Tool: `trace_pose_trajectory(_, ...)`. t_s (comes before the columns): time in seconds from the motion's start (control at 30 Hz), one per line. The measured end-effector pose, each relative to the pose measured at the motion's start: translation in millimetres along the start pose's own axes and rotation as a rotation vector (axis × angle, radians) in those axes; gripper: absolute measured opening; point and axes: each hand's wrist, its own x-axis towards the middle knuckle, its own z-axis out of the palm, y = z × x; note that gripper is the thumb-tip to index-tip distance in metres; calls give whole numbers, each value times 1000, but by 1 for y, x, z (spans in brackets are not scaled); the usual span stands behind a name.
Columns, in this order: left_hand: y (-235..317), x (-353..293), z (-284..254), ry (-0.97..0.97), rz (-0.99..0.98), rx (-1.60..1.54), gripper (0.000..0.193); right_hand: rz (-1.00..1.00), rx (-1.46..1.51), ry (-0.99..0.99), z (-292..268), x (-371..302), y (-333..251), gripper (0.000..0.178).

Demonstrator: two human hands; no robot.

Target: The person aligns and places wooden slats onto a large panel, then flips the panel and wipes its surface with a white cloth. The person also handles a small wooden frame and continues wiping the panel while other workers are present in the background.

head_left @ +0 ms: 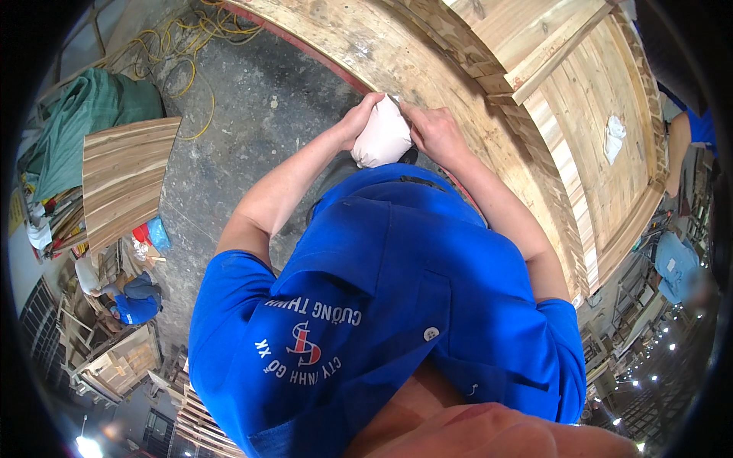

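A plump, pale pinkish-white bag (383, 136) is held in front of my waist, beside the edge of a long wooden workbench (366, 46). My left hand (359, 122) wraps round the bag's left side, with the thumb near its top. At the upper right of the bag, my right hand (437, 133) has its fingers curled against it, the index finger reaching to the top. The bag hides some of my fingertips, and what is inside it does not show.
On the right, wooden panels with raised edges (565, 99) bear a crumpled white bag (615, 139). A plank board (126, 179) leans by a green sack (95, 114) at left. Yellow hose (191, 76) lies on the floor. Other people in blue (137, 301) are nearby.
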Motion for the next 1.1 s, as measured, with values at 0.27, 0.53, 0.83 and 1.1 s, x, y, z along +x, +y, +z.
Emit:
trace_pose_trajectory(0.27,0,-3,3,-30,8,-45,57,-76,-120,-119,-19,-27,8,39)
trace_pose_trajectory(0.53,2,-14,4,-255,-29,-144,58,-31,-104,-283,-58,-47,16,46)
trace_pose_trajectory(0.83,8,-73,-10,-360,21,96,58,232,478,-146,-33,23,-35,18)
trace_pose_trajectory(1.1,-2,-85,-35,-333,21,169,45,102,446,159,-37,27,-22,20)
